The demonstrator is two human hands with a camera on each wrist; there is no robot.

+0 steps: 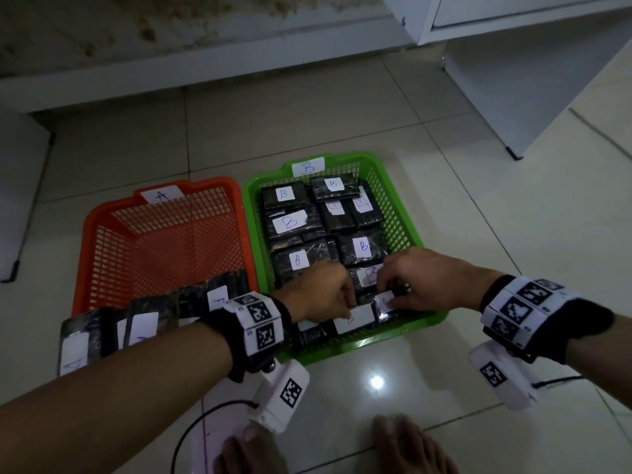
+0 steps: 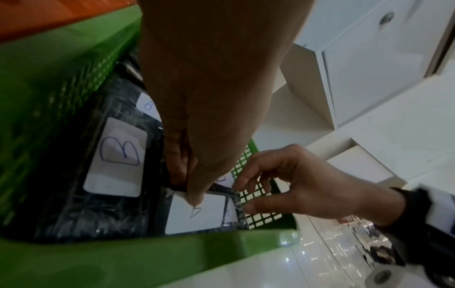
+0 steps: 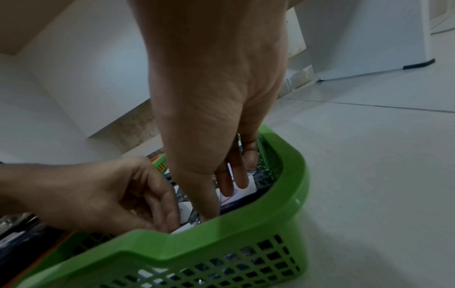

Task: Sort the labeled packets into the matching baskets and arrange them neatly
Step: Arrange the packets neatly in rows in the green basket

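Observation:
The green basket (image 1: 405,213) marked B holds several dark packets with white B labels. At its near end my left hand (image 1: 350,307) pinches the top edge of a packet (image 1: 354,319) that stands against the front wall; its label (image 2: 197,212) shows in the left wrist view under my left fingertips (image 2: 194,198). My right hand (image 1: 386,297) grips the neighbouring B packet (image 1: 384,307), fingers (image 3: 236,183) on its label and thumb down its near side. The orange basket (image 1: 82,254) marked A holds several labeled packets (image 1: 191,302) at its near end.
Both baskets sit side by side on a glossy tiled floor. White cabinets stand at the back and right (image 1: 533,80). My bare feet (image 1: 410,446) and a black cable (image 1: 191,425) lie near the bottom edge. One packet (image 1: 78,340) overhangs the orange basket's front left corner.

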